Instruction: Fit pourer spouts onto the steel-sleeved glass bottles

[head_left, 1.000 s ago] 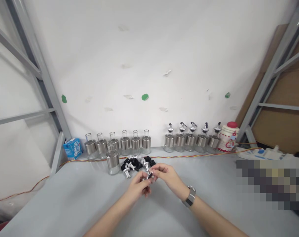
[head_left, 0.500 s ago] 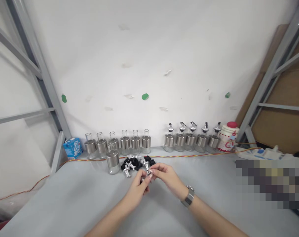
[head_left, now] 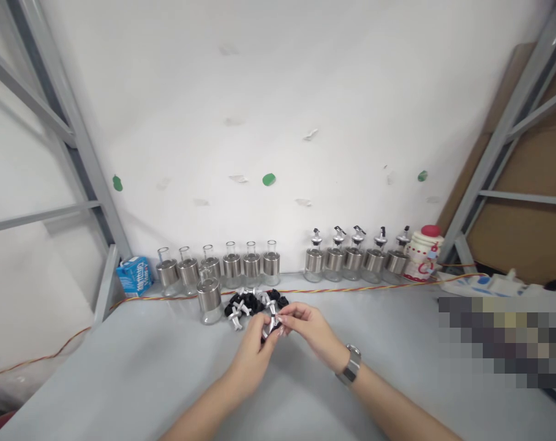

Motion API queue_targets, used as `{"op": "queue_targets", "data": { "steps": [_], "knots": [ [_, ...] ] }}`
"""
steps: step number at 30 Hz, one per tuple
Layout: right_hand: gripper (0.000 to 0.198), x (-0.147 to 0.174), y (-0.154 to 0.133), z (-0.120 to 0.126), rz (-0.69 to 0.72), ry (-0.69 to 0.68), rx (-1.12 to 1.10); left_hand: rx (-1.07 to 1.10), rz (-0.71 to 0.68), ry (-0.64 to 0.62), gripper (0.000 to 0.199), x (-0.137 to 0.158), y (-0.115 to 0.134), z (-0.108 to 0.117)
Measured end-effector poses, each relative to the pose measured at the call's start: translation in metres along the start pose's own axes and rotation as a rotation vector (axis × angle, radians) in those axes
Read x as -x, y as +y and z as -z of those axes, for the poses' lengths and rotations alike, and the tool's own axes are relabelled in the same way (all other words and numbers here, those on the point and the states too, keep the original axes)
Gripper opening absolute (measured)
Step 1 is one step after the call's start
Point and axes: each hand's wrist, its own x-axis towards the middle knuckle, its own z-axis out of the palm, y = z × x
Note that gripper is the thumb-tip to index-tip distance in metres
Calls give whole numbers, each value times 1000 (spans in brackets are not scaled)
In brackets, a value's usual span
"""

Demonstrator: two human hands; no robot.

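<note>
Low in the middle, my left hand [head_left: 256,346] is closed around a silver-and-black bottle pourer [head_left: 273,323], whose lower part the fingers hide. From the other side my right hand [head_left: 309,326], with a watch [head_left: 350,365] on its wrist, pinches the same pourer with thumb and forefinger. Just beyond the hands lies a pile of loose pourers [head_left: 248,303], silver with black parts. A glass bottle with a steel sleeve [head_left: 209,297] stands upright left of the pile, its neck uncapped.
Several uncapped bottles [head_left: 232,264] line the wall at left. Several bottles with pourers fitted [head_left: 335,260] stand at right, beside a white jar with a red top [head_left: 422,254]. A blue carton [head_left: 135,277] is far left. A twisted wire [head_left: 300,291] crosses the table [head_left: 168,367].
My left hand's fingers have shifted their grip, and more of the pourer's silver body shows between the hands. My right hand has barely moved. The bottles stand as before.
</note>
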Motion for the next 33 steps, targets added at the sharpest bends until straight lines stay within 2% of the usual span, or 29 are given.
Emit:
{"op": "queue_targets", "data": {
  "steps": [4,12,18,33],
  "knots": [
    [26,1,1,-1,58,-8,-21,0,-11,-10,20,0,2,1],
    [25,2,-1,-3,44,11,46,-18,9,-17,21,1,2,1],
    [24,1,1,-2,58,41,46,-102,-57,-41,19,2,3,4],
    [25,3,1,-2,70,-21,57,-174,-87,-104,18,2,8,7]
  ]
}}
